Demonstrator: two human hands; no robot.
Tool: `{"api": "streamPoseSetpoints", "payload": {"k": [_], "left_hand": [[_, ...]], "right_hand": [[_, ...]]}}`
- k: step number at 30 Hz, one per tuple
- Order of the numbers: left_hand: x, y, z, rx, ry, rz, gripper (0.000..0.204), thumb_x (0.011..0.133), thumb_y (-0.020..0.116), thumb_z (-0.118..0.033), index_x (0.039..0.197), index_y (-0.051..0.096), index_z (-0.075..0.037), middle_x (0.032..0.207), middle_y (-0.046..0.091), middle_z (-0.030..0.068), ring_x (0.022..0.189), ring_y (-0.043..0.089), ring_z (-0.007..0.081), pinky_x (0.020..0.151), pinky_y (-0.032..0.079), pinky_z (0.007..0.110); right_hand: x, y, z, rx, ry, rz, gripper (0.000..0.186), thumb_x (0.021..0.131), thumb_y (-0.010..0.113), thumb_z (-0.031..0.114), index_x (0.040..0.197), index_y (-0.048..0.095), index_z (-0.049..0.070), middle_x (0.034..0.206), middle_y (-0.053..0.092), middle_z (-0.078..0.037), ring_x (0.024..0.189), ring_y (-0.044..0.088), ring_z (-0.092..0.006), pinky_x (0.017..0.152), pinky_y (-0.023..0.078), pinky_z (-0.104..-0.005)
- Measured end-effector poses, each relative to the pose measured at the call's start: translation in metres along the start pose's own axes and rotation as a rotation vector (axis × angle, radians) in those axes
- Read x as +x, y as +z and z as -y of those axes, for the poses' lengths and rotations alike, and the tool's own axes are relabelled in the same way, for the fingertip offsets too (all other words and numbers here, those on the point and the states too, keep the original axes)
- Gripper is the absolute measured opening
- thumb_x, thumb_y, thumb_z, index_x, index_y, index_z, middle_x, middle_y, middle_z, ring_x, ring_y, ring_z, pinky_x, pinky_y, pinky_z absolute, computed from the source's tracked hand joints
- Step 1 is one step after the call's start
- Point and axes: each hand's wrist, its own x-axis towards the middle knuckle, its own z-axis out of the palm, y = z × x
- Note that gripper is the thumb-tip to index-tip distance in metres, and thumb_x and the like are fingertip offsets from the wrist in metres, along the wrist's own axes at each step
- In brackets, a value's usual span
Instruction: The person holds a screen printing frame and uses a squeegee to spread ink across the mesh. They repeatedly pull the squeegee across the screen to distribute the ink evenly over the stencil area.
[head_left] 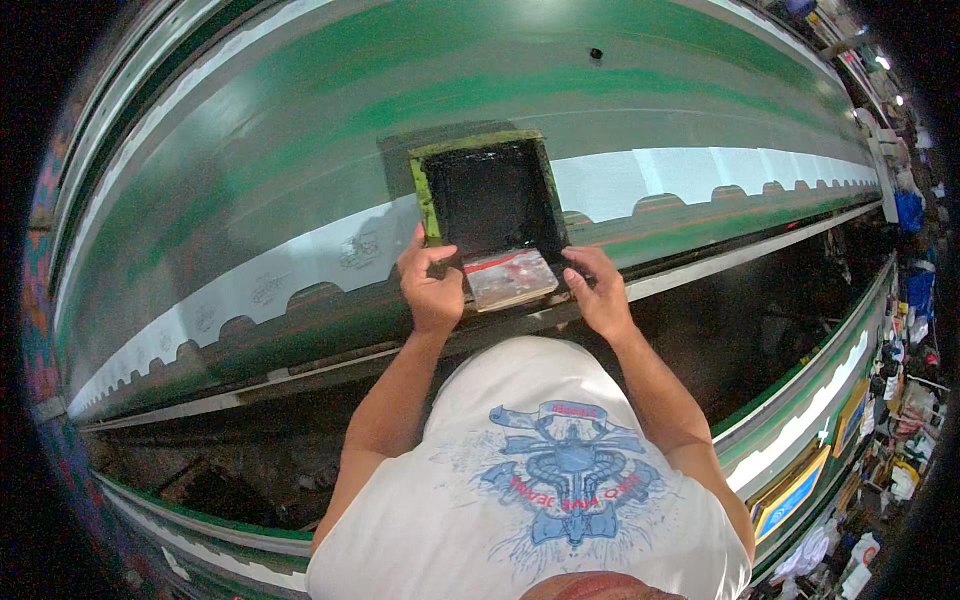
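Note:
A screen printing frame with a yellow-green stained rim and a dark, ink-covered mesh lies over a row of white cloth pieces on the long green table. My left hand grips its near left corner, the index finger pointing up along the side. At the near right corner my right hand holds the frame between bent fingers and thumb. Between the hands, a paint-smeared flat piece with a red streak covers the frame's near end. Faint grey prints show on the white cloth to the left; the cloth to the right looks plain.
The green table runs far to both sides, its pale near edge close to my body. A small black object sits further back. Behind me stands another green table with white cloth. Clutter lines the far right.

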Motion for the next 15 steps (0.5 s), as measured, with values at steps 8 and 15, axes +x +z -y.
{"api": "streamPoseSetpoints", "payload": {"k": [8,15], "left_hand": [[-0.013,0.101,-0.032,-0.046,0.109,-0.039,0.033,0.076,0.069,0.010,0.103,0.080,-0.006,0.157,0.058,0.0391,0.147,0.056,0.0456,0.126,0.036,0.053],[-0.021,0.196,-0.056,-0.098,0.043,-0.052,0.033,0.073,0.070,0.010,0.099,0.079,-0.008,0.157,0.060,0.0356,0.144,0.058,0.0434,0.123,0.039,0.052]], "right_hand": [[0.006,-0.089,-0.044,-0.004,-0.088,-0.037,0.036,0.104,0.079,0.020,0.135,0.076,0.002,0.141,0.072,-0.021,0.135,0.066,-0.0364,0.117,0.049,-0.0452],[0.022,-0.174,-0.084,-0.024,-0.119,-0.056,0.035,0.104,0.078,0.017,0.135,0.076,0.001,0.142,0.072,-0.021,0.136,0.065,-0.0377,0.118,0.049,-0.0468]]}}
